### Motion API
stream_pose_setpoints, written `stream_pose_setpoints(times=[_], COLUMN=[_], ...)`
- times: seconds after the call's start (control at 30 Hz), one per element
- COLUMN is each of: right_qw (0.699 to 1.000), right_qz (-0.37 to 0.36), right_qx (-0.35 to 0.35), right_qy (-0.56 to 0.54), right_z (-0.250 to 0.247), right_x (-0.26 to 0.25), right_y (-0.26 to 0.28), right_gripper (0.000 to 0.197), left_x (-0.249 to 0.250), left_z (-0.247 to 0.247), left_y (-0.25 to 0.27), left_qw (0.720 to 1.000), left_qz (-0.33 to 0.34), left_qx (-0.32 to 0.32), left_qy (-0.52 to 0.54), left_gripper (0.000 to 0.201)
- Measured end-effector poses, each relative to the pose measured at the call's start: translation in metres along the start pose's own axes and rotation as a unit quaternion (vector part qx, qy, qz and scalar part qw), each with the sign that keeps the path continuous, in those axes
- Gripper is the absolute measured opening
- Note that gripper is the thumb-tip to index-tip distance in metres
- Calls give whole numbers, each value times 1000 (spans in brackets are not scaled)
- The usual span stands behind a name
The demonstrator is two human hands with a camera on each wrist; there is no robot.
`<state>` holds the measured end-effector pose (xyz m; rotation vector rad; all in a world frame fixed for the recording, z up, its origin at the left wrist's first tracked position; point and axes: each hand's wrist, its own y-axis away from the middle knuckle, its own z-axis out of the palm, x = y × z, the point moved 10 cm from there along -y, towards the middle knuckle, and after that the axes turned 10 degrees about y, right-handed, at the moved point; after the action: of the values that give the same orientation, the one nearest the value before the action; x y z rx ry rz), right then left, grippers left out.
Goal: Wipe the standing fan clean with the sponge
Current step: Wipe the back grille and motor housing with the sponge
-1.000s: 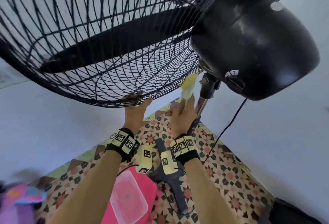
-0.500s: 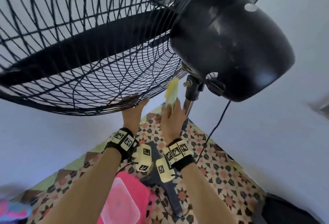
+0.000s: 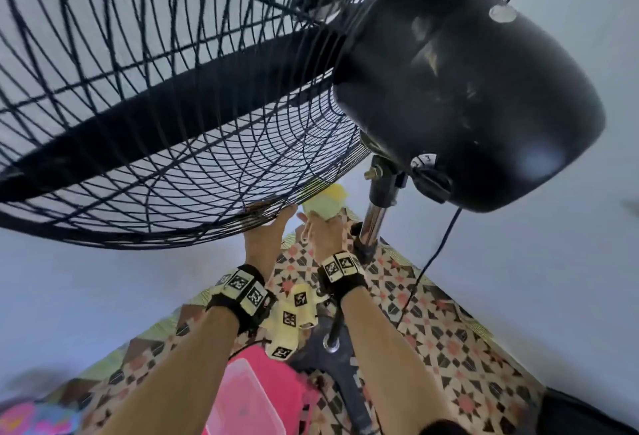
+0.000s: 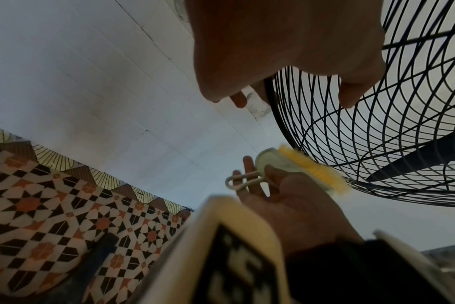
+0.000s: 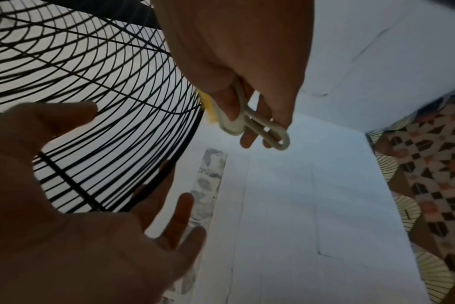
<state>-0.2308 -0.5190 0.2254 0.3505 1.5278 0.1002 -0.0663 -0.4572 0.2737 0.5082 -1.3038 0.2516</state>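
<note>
The black standing fan's wire grille (image 3: 173, 158) fills the upper left of the head view, with its motor housing (image 3: 466, 89) at the right above the chrome pole (image 3: 373, 223). My left hand (image 3: 268, 237) reaches up with straight, spread fingers resting on the grille's bottom rim (image 5: 190, 131). Just to its right, my right hand (image 3: 323, 237) grips a yellow sponge (image 3: 323, 201) by its cream looped handle (image 5: 255, 125). The yellow face (image 4: 309, 164) presses against the lower rear wires of the grille. A fan blade (image 4: 416, 160) shows dark inside the cage.
Below my arms the fan's dark base (image 3: 342, 376) sits on patterned floor tiles (image 3: 449, 348). A pink tub with a clear lid (image 3: 249, 396) stands beside it. The power cord (image 3: 432, 262) hangs from the motor down the right. White walls close both sides.
My right hand with the sponge has slid left and down along the grille's lower edge, closer to my left hand. The left hand stays on the rim.
</note>
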Motion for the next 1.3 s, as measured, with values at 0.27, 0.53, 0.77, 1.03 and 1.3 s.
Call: stream_pose_setpoints(times=[0.27, 0.53, 0.77, 1.03, 1.3], right_qw=[981, 992, 993, 978, 912], right_qz=[-94, -51, -38, -87, -142], right_qx=[137, 111, 102, 161, 153], right_qy=[-101, -12, 47, 103, 354], right_z=[-28, -23, -18, -41, -24], right_x=[-8, -7, -22, -31, -74], right_y=[50, 36, 36, 71, 78], right_gripper=[26, 13, 24, 21, 22], left_x=[6, 10, 11, 10, 7], left_z=[9, 11, 8, 3, 0], left_y=[1, 0, -5, -12, -15], left_qw=[999, 999, 999, 997, 998], left_qz=[4, 18, 25, 67, 61], left_qx=[-34, -42, -33, -25, -15], left_qy=[17, 22, -6, -12, -31], left_gripper=[33, 31, 34, 37, 41])
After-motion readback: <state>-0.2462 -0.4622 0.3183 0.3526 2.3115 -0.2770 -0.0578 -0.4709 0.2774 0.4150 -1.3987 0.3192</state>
